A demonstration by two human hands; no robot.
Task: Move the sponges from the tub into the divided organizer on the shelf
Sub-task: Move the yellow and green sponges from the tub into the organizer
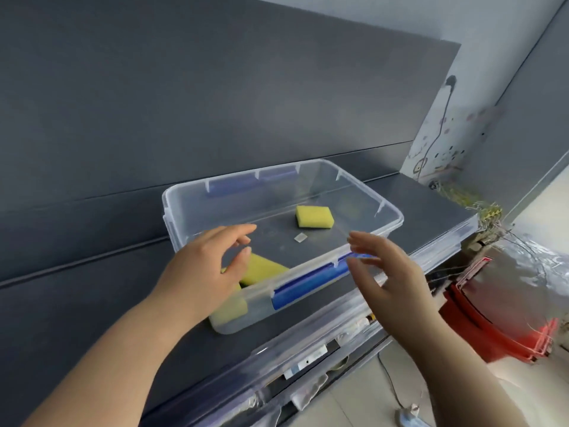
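Observation:
A clear plastic tub with blue latches stands on a dark grey surface. One yellow sponge lies flat near the tub's far right. Another yellow sponge lies at the near left, and a third sits in the near corner, partly under my left hand. My left hand hovers open over the tub's near left corner, fingers spread above the sponges. My right hand is open beside the tub's near right rim, holding nothing. No divided organizer is in view.
The tub rests on the grey top of a clear drawer unit holding small items. A red bin stands on the floor at the right. A dark grey wall panel rises behind. A tangle of wires lies at the far right corner.

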